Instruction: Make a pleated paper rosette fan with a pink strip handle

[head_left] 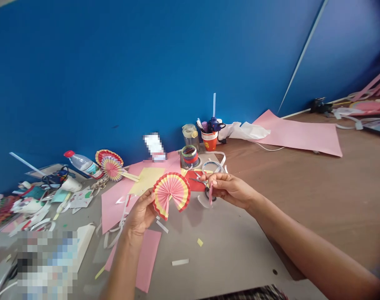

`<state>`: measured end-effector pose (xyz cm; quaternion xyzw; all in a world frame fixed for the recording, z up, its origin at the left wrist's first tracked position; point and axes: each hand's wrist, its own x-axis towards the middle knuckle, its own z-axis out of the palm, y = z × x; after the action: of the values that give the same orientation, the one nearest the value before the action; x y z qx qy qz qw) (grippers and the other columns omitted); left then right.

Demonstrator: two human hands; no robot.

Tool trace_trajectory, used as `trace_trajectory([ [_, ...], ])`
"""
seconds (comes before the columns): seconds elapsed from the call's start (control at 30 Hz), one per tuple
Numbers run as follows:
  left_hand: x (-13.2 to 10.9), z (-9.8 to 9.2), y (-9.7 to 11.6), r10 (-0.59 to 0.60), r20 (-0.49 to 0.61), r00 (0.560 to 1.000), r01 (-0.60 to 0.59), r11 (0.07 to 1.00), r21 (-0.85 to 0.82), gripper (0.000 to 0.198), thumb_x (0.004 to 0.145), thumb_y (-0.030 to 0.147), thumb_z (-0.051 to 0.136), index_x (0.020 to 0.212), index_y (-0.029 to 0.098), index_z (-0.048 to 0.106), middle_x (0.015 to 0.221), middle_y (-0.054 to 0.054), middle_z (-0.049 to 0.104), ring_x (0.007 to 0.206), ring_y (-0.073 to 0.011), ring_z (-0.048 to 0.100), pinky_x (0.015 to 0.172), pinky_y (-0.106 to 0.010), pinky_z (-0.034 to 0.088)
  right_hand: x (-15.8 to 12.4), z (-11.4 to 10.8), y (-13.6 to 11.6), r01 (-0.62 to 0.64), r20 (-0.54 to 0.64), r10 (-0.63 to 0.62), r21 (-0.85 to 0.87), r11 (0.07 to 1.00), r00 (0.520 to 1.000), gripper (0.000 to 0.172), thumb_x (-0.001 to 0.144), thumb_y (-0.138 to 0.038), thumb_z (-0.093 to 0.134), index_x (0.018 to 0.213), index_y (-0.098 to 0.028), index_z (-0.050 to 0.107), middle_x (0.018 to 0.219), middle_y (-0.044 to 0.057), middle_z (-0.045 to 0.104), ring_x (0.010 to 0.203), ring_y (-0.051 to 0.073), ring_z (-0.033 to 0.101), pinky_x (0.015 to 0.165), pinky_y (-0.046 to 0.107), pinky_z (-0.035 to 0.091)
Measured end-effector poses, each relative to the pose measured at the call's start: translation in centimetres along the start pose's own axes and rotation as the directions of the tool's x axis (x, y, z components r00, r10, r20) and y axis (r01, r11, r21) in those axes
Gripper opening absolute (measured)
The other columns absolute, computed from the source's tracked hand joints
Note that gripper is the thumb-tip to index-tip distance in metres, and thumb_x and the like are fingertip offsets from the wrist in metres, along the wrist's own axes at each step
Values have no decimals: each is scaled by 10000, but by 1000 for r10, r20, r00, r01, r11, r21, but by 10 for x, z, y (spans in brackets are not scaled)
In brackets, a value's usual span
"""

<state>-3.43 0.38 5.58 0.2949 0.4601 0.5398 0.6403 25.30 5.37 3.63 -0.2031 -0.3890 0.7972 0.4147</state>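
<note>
Two hands are occupied above the counter (pixel 227 246). The left hand (pixel 142 212) grips a pleated paper fan (pixel 171 184) at its nine o'clock edge; the fan's gap opens toward six. The right hand (pixel 230 187) pinches a small pink strip (pixel 210 194), which lies at three o'clock from the fan, apart, long axis roughly twelve to six. Right-hand contact with the scissors (pixel 200 181) cannot be determined.

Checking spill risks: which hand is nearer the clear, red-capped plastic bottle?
Left. The left hand, holding a pleated pink, yellow and red paper fan, is right of the bottle and closer to the wearer; the right hand is farther right.
</note>
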Motion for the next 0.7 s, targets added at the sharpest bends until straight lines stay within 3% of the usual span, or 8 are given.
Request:
trace_trajectory([
  [0.1, 7, 10, -12, 59, -16, 998, -60, 995, -82, 253, 678, 209, 757, 897, 182, 634, 903, -10, 693, 819, -136, 646, 752, -242, 504, -3, 7, 2, 11, 79, -5, -77, 997, 997, 114, 728, -276, 726, 674, -186, 682, 982, 60, 609, 676, 126, 494, 539, 257, 408],
  [0.23, 13, 22, -27, 119, -56, 991, -126, 981, -144, 179, 730, 243, 726, 873, 219, 622, 948, 14, 688, 896, -136, 636, 784, -249, 500, -3, 19, 14, 40, 110, -33, -66, 997, 993, 130, 722, -306, 735, 665, -205, 676, 729, 41, 582, 827, 188, 547, 597, 263, 433],
  [0.47, 11, 32, -43, 95, -21, 995, -98, 974, -206, 182, 745, 253, 720, 905, 225, 639, 983, 0, 677, 921, -154, 624, 771, -267, 513, 4, 30, 36, 7, -61, -7, -4, 1000, 998, 170, 772, -332, 687, 689, -196, 627, 548, -17, 549, 484, 103, 456, 460, 232, 359],
  [0.63, 4, 40, -51, 19, 64, 998, -4, 974, -226, 386, 716, 448, 726, 1000, 198, 651, 946, -42, 680, 832, -197, 641, 784, -364, 534, 8, 35, 38, 22, -241, -67, -185, 983, 968, 217, 736, -355, 697, 659, -170, 612, 559, -33, 542, 380, 46, 339, 371, 216, 214],
  [0.7, 1, 44, -54, -26, 51, 998, 36, 976, -213, 411, 685, 450, 751, 981, 180, 659, 897, -47, 687, 788, -200, 652, 773, -377, 539, 8, 37, 38, 8, -270, -74, -238, 971, 960, 224, 725, -350, 707, 643, -168, 605, 542, -46, 510, 386, 39, 322, 371, 210, 198],
])
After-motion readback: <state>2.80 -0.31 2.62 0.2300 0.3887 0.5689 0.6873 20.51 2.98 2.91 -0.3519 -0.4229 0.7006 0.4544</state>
